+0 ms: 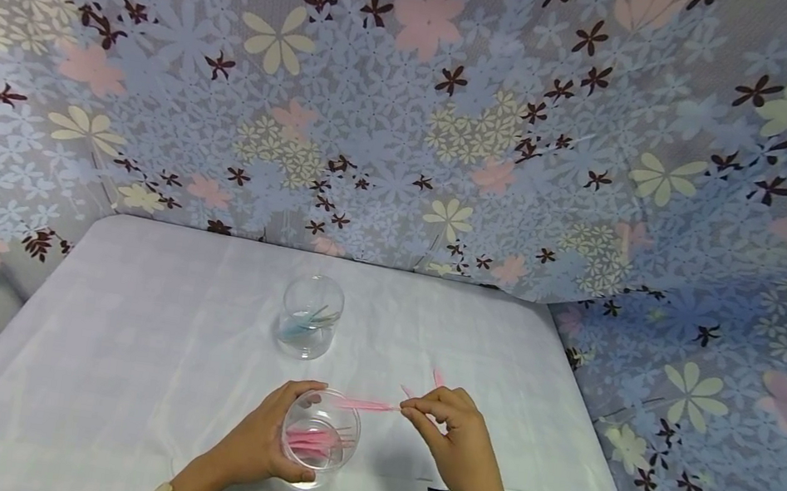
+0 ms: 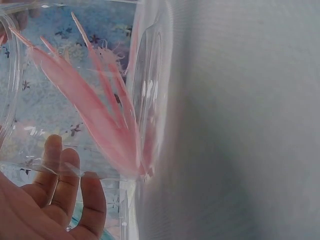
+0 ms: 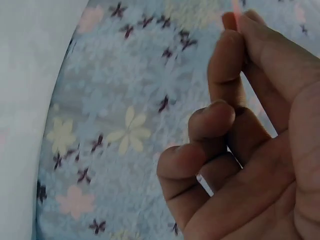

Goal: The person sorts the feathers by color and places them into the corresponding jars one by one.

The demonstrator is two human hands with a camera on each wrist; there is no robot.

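Note:
My left hand (image 1: 253, 437) grips a clear plastic cup (image 1: 324, 481), tilted with its mouth toward the head camera. Pink feathers (image 1: 311, 441) lie inside it; in the left wrist view these feathers (image 2: 87, 107) fan out from the cup's base, with fingers (image 2: 65, 187) against the wall. Between thumb and index finger, my right hand (image 1: 463, 440) pinches one end of a pink feather (image 1: 368, 406), whose other end reaches over the cup's rim. Only a blurred bit of that feather (image 3: 236, 17) shows in the right wrist view, where the other fingers are curled.
Behind my left hand stands a second clear cup (image 1: 315, 289) with blue feathers (image 1: 305, 325) in it. More pink feathers (image 1: 438, 378) lie on the white-covered table (image 1: 145, 345) beyond my right hand. A floral cloth (image 1: 406, 155) hangs behind the table.

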